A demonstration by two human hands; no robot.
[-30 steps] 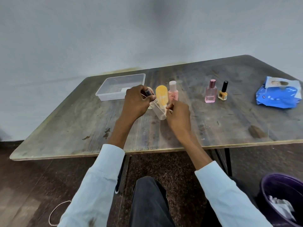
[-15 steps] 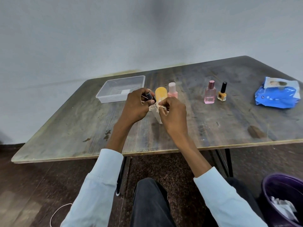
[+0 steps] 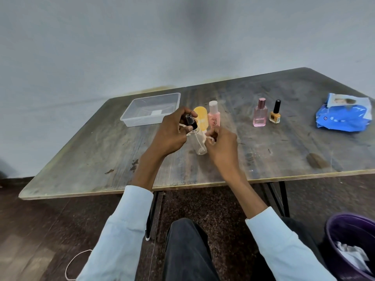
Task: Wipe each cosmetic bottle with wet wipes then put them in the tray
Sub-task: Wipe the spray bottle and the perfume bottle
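The head view catches the wiping step at frame centre: the left hand [image 3: 171, 131] curls its fingers round the neck of a clear spray bottle [image 3: 197, 141], held tilted above the table [image 3: 263, 151]; the right hand [image 3: 222, 144] pinches what looks like a crumpled wet wipe [image 3: 210, 137] against the bottle's side, though blur hides detail; next, I judge, a carry to the tray [image 3: 151, 112] at upper left, not yet holding any bottle.
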